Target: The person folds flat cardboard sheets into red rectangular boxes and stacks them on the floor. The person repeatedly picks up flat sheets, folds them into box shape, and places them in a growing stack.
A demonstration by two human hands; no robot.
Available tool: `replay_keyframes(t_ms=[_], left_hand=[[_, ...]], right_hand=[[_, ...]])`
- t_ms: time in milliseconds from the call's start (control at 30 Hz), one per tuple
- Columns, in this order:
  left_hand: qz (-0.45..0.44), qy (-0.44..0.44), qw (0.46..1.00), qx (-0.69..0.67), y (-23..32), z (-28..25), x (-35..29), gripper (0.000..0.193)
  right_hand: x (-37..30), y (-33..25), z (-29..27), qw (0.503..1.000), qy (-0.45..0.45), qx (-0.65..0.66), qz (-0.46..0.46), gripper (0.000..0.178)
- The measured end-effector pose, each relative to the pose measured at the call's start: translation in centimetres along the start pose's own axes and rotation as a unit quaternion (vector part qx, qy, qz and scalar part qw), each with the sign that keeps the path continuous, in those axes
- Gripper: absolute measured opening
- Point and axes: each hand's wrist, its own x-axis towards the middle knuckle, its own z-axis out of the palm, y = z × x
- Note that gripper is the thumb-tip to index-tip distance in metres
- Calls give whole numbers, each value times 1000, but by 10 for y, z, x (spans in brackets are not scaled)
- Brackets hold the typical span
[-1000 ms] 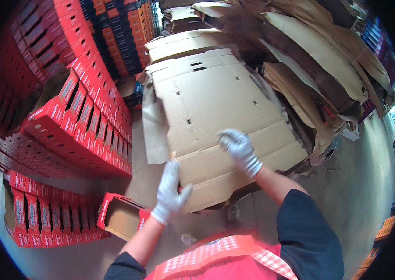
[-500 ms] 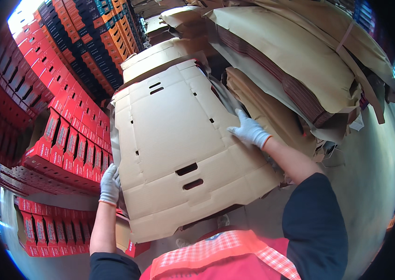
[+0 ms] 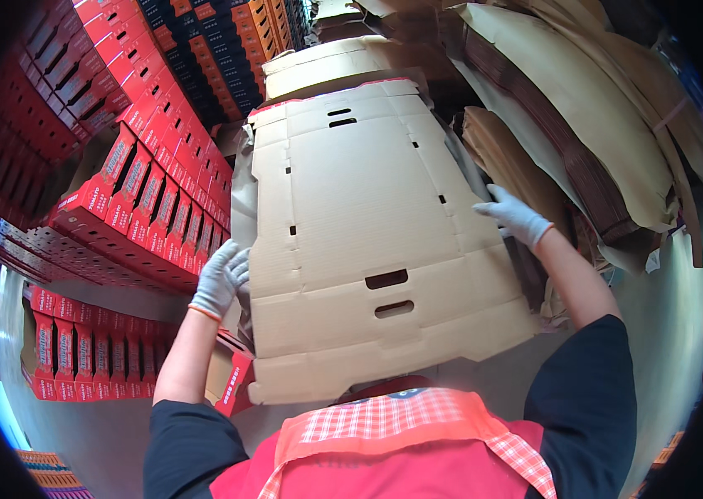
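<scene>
A large flat cardboard box blank (image 3: 360,208), plain brown side up with crease lines, slots and oblong handle holes, lies on a stack in front of me. A red printed edge peeks out along its far side. My left hand (image 3: 221,276), in a white knit glove, is beside the blank's left edge, fingers partly spread and slightly bent. My right hand (image 3: 513,214), gloved alike, is at the right edge, fingers stretched toward the board, fingertips at its rim. Neither hand is wrapped round the blank. Whether the left fingertips touch it I cannot tell.
Red folded cartons (image 3: 139,195) stand in tall stacks at the left, with a lower row of red cartons (image 3: 93,349) nearer me. Black and orange cartons (image 3: 210,50) rise behind. At the right lie paper-wrapped bundles of cardboard (image 3: 567,108). An open red carton (image 3: 231,378) sits by my left forearm.
My right hand has shifted from lying on top of the blank to its right edge. The blank now sits straighter before me. My left hand stays by the left edge, and the view has turned.
</scene>
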Motion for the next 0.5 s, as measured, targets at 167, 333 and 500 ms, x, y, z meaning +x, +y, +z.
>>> replay_keyframes(t_ms=[167, 333, 500], left_hand=[[-27, -6, 997, 75, -13, -4, 11, 22], [246, 139, 769, 574, -83, 145, 13, 70], [465, 112, 712, 515, -89, 133, 27, 61]], right_hand=[[-20, 1, 30, 977, -93, 187, 50, 58], [-24, -11, 197, 928, 157, -257, -218, 80], [-21, -18, 187, 864, 99, -358, -340, 52]])
